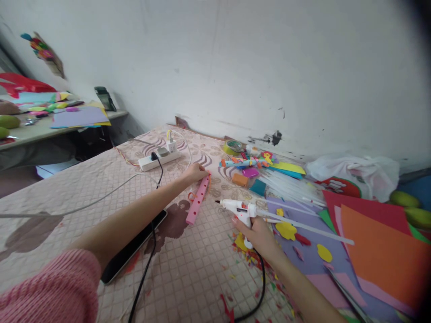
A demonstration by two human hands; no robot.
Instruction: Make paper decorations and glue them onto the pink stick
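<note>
A pink paper tube (pixel 198 202) with red dots lies slantwise on the patterned tablecloth. My left hand (pixel 195 172) is closed at its far end, fingertips pinched together there. A thin orange strip (pixel 209 181) runs along the tube's right side near those fingers, and a small orange curl (pixel 191 196) sticks out on its left. In my right hand (pixel 261 235) is a white hot glue gun (pixel 240 208), gripped by its handle. Its dark nozzle points left toward the tube, a short gap apart. A long glue stick (pixel 306 223) juts from the gun's back.
A white power strip (pixel 160 159) with plugs and cords stands at the back left. Under my left arm lies a phone (pixel 134 246). On the right are glue sticks (pixel 292 186), coloured sheets (pixel 380 246), scissors (pixel 346 291), tape (pixel 232 147) and a plastic bag (pixel 357 175).
</note>
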